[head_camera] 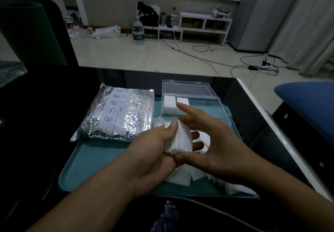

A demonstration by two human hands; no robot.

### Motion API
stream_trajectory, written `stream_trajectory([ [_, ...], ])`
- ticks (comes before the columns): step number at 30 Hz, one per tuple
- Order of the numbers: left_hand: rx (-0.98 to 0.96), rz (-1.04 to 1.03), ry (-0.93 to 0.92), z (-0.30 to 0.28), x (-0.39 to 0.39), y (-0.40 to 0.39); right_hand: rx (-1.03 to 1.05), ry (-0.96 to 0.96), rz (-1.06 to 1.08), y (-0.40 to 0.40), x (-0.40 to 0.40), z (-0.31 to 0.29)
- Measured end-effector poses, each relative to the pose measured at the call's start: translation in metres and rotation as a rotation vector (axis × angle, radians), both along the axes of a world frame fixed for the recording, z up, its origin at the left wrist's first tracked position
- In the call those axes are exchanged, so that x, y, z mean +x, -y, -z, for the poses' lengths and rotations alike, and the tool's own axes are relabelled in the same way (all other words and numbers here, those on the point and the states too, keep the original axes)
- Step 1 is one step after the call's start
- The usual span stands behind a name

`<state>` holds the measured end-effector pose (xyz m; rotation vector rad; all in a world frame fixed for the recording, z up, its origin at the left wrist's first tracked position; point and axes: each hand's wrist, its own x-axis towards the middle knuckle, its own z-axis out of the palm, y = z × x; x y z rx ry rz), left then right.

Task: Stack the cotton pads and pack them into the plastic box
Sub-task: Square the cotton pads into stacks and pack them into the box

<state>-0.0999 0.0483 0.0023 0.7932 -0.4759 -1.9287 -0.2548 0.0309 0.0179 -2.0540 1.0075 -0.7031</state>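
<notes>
My left hand [153, 152] grips a thick stack of white cotton pads [179, 141], thumb over its top edge, above the teal tray [94, 161]. My right hand [215, 141] hovers against the stack's right side with fingers spread and nearly straight, thumb under the stack's lower edge. The clear plastic box [204, 109] stands open at the tray's far right, lid tipped back, with two white stacks of pads [174, 105] in its left end. Loose pads [188, 175] lie on the tray beneath my hands.
A silver foil bag [117, 114] with blue print lies on the tray's far left. The tray sits on a black glossy table whose white right edge [282, 134] runs diagonally. A water bottle [138, 30] stands at the table's far side.
</notes>
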Motion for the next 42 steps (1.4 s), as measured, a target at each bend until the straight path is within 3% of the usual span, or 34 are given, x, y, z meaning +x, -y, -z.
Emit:
stream_trajectory([
  [18,0.051,0.003,-0.009,0.001,0.001,0.000,-0.030,-0.027,-0.001,-0.002,0.002,0.000],
  [23,-0.087,0.078,0.118,0.005,0.001,-0.001,-0.019,0.023,-0.023,-0.003,0.002,0.001],
  [29,-0.152,0.011,0.295,0.004,-0.005,-0.008,-0.237,-0.158,-0.051,-0.003,0.006,0.011],
  [42,-0.144,-0.061,0.460,0.006,-0.011,-0.011,-0.562,-0.286,-0.115,-0.012,0.013,0.019],
])
